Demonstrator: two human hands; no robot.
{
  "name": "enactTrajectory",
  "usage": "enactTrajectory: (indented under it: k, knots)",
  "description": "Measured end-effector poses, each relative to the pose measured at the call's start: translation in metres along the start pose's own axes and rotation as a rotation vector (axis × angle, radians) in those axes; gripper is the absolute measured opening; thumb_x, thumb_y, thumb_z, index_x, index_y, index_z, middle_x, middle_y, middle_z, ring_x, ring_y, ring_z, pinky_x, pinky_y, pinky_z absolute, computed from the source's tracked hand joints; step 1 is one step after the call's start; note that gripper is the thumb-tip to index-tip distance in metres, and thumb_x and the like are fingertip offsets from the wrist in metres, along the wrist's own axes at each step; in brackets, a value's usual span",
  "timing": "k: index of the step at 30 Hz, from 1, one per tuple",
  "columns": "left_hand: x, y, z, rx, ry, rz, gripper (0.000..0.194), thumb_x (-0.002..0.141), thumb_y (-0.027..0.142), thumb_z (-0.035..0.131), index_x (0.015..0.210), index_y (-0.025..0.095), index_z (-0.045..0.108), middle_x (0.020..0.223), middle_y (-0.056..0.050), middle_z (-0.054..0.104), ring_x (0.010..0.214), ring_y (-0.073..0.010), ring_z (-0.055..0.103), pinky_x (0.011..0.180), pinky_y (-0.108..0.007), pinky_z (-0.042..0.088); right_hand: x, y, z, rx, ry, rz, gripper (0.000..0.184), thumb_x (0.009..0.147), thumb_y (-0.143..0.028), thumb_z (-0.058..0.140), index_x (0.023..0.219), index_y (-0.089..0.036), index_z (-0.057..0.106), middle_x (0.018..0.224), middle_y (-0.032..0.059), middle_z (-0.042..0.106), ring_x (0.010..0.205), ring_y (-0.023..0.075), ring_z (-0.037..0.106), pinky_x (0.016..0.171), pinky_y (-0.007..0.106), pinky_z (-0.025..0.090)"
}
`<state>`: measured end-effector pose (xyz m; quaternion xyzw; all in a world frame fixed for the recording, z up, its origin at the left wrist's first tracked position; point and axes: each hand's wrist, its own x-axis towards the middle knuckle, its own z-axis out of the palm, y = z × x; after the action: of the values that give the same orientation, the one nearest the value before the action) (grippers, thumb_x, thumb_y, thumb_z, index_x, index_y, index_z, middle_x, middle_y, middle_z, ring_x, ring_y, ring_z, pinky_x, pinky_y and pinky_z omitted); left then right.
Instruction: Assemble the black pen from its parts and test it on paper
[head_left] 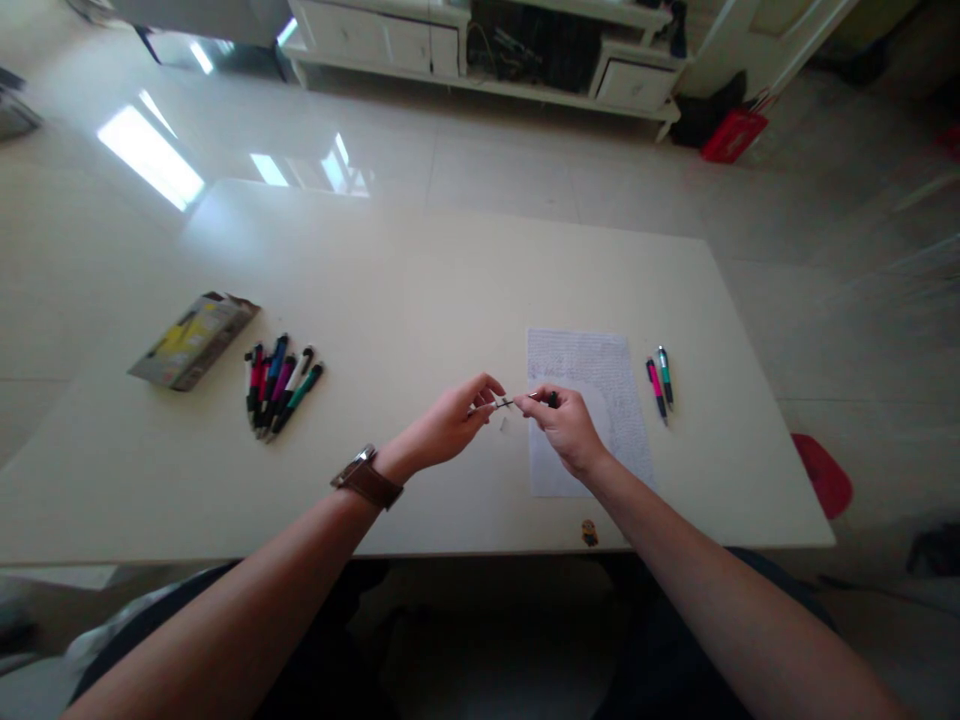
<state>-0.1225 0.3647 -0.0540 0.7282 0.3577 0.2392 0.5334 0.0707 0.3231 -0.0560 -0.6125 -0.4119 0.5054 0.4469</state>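
Note:
Both my hands meet over the middle of the white table (pixel 420 300). My left hand (pixel 454 421), with a brown watch on its wrist, pinches one end of a thin pen (pixel 510 403). My right hand (pixel 564 423) is closed on the pen's dark other end, above the left edge of a written sheet of paper (pixel 600 385). The pen is held level between the two hands, a little above the table. Its middle part looks thin and pale.
Several coloured pens (pixel 279 388) lie in a bunch at the left, next to an open yellow-grey box (pixel 193 340). Two more pens (pixel 660 385) lie right of the paper. A small sticker (pixel 589 532) sits near the front edge. A red stool (pixel 823 474) stands at the right.

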Motion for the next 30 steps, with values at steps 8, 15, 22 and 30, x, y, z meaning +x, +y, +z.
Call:
enactTrajectory:
  k: [8, 15, 22, 30]
  knots:
    - [-0.002, -0.004, 0.005, -0.135, -0.041, -0.015, 0.018, 0.095, 0.02, 0.051, 0.113, 0.019, 0.049, 0.082, 0.002, 0.057, 0.071, -0.011, 0.057, 0.066, -0.027, 0.047, 0.003, -0.001, 0.0, -0.042, -0.021, -0.068, 0.023, 0.073, -0.041, 0.076, 0.072, -0.018, 0.072, 0.074, 0.003, 0.068, 0.072, 0.016, 0.056, 0.074, 0.032, 0.042]
    - [0.003, -0.006, 0.005, -0.354, 0.058, -0.079, 0.026, 0.084, 0.024, 0.069, 0.105, 0.019, 0.056, 0.078, 0.002, 0.061, 0.07, -0.0118, 0.063, 0.066, -0.026, 0.052, 0.002, 0.001, 0.0, -0.003, -0.013, -0.062, 0.024, 0.073, -0.039, 0.075, 0.066, -0.018, 0.067, 0.063, -0.0008, 0.059, 0.058, 0.0118, 0.043, 0.059, 0.028, 0.034]
    - [0.005, 0.0, 0.008, -0.443, 0.253, -0.161, 0.031, 0.077, 0.034, 0.079, 0.097, 0.016, 0.064, 0.08, -0.002, 0.067, 0.07, -0.0115, 0.063, 0.066, -0.026, 0.05, 0.001, 0.0, 0.003, 0.107, 0.032, -0.022, 0.029, 0.073, -0.042, 0.076, 0.065, -0.018, 0.062, 0.064, -0.0013, 0.057, 0.054, 0.0098, 0.035, 0.053, 0.027, 0.027]
    - [0.004, 0.003, 0.008, -0.401, 0.252, -0.102, 0.027, 0.076, 0.028, 0.079, 0.096, 0.016, 0.066, 0.078, -0.001, 0.068, 0.076, -0.0118, 0.063, 0.072, -0.025, 0.049, 0.0, 0.0, 0.001, 0.1, 0.032, -0.044, 0.028, 0.074, -0.04, 0.077, 0.064, -0.018, 0.062, 0.064, -0.0012, 0.056, 0.055, 0.0099, 0.035, 0.053, 0.027, 0.026]
